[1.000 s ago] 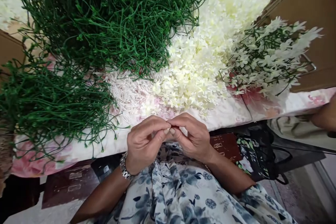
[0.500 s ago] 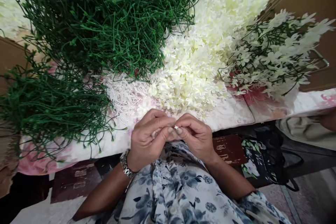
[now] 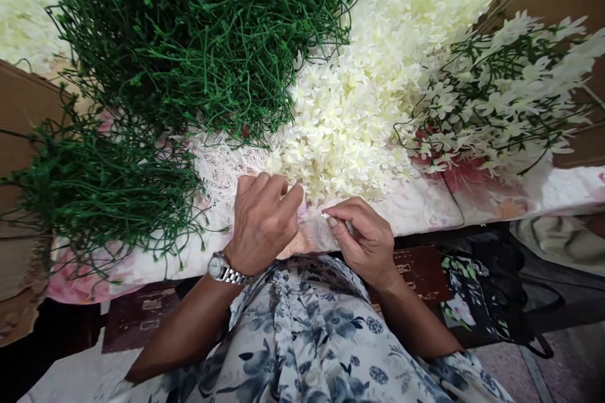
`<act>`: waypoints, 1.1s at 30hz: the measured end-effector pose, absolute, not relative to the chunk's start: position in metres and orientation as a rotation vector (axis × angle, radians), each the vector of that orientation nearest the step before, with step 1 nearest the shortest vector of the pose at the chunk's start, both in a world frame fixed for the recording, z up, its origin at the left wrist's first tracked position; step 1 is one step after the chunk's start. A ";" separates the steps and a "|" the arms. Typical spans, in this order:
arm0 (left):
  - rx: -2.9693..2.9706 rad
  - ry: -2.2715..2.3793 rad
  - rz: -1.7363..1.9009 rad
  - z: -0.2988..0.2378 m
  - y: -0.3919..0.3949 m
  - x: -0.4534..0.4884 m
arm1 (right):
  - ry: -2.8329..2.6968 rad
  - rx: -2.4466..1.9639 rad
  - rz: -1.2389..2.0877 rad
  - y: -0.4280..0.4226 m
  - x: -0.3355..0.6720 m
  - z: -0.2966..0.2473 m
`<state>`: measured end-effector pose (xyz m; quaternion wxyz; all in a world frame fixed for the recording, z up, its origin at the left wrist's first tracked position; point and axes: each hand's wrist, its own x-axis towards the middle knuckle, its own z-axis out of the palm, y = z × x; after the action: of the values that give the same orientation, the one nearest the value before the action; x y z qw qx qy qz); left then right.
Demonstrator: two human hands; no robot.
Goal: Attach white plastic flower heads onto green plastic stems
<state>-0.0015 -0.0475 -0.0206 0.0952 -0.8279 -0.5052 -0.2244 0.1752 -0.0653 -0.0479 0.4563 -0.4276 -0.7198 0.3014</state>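
Pinching mid-frame, the right hand (image 3: 365,242) holds a tiny white piece (image 3: 325,215), long axis indiscernible; the left hand (image 3: 265,223) is curled, contents unclear.

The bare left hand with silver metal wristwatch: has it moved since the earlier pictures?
Yes: the left hand has moved forward, toward the white stringy pile on the white floral cloth.

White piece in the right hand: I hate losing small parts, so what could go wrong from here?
The white piece, pinched at the fingertips of the right hand, could slip and be hard to spot on the pale cloth. The watch just behind the left hand might snag the nearby green stems if that arm swings toward them.
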 end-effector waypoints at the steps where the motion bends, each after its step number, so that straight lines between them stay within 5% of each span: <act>1: -2.484 -1.486 -0.742 -0.020 -0.050 -0.005 | -1.784 -1.047 0.711 -0.064 0.176 -0.045; 15: -2.558 -1.483 -1.759 -0.026 -0.085 -0.014 | -2.314 -0.831 0.427 -0.056 0.168 -0.013; 33: -2.540 -1.907 -2.110 -0.031 -0.102 -0.013 | -2.260 -0.867 0.492 -0.068 0.157 -0.022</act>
<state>-0.0130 -0.1016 -0.0312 -0.3295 -0.6289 -0.4722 -0.5224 0.1568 -0.0684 -0.0217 0.3297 -0.3314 -0.8638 0.1881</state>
